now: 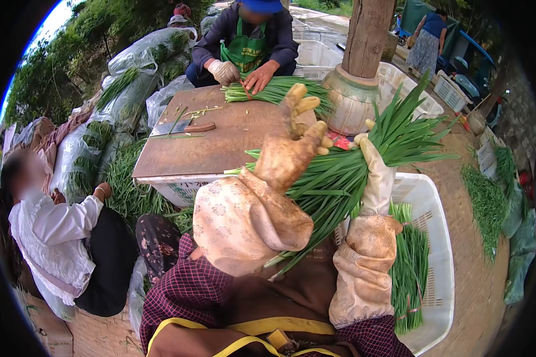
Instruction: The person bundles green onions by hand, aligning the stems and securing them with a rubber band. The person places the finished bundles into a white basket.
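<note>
My right hand (pixel 374 165), in a pale, soiled rubber glove, grips a large bundle of long green leaves, likely garlic chives (pixel 326 178), near the leafy end. My left hand (pixel 295 138), in a stained glove, is raised over the bundle with its fingers apart. Whether its palm touches the leaves cannot be told. Both forearms wear flowered sleeve covers. Under the bundle's pale ends is a brown board (pixel 196 151) on a white crate. A cleaver (pixel 183 127) with a wooden handle lies on it beside leaf scraps. Something red (pixel 339 139) shows behind the bundle.
A white plastic basket (pixel 444 267) with tied bundles (pixel 408 267) stands at my right. Across the board, a person in a green apron (pixel 245 49) handles another bundle (pixel 281 89). A person in white (pixel 56 241) sits at left near bagged greens (pixel 80 156). A wooden post (pixel 368 40) rises behind.
</note>
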A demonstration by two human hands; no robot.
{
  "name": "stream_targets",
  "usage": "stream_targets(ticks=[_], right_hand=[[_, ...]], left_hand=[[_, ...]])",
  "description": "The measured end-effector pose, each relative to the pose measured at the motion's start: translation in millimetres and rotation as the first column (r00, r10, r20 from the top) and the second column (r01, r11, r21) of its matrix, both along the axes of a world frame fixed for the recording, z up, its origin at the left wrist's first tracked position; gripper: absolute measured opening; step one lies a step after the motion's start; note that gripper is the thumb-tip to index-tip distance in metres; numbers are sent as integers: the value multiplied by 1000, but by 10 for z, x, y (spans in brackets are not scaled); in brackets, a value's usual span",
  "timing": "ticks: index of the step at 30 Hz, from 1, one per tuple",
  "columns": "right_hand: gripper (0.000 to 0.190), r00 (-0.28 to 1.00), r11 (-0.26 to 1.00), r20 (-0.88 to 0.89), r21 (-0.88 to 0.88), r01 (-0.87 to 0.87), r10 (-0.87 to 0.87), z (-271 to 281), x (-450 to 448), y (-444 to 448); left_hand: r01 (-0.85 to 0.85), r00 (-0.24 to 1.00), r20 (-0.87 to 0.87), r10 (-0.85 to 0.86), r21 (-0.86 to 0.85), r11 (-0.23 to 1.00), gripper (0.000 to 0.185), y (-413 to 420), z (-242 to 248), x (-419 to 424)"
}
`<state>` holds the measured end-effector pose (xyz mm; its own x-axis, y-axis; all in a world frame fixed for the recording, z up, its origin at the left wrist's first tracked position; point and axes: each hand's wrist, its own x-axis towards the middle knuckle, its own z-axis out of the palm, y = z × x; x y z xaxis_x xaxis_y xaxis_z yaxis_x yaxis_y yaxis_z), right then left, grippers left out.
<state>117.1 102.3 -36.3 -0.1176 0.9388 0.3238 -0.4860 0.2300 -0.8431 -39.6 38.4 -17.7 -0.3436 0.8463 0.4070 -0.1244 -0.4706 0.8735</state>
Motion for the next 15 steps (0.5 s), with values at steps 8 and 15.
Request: stream_targets(ticks=[8, 15], right_hand=[[31, 970, 970, -102, -131, 204, -218, -512, 352, 277], [32, 968, 966, -94, -136, 219, -233, -500, 353, 217]], left_hand=[[-246, 793, -595, 129, -120, 962, 39, -1105, -870, -581], [-255, 893, -449, 35, -440, 861, 22, -1463, -827, -423]])
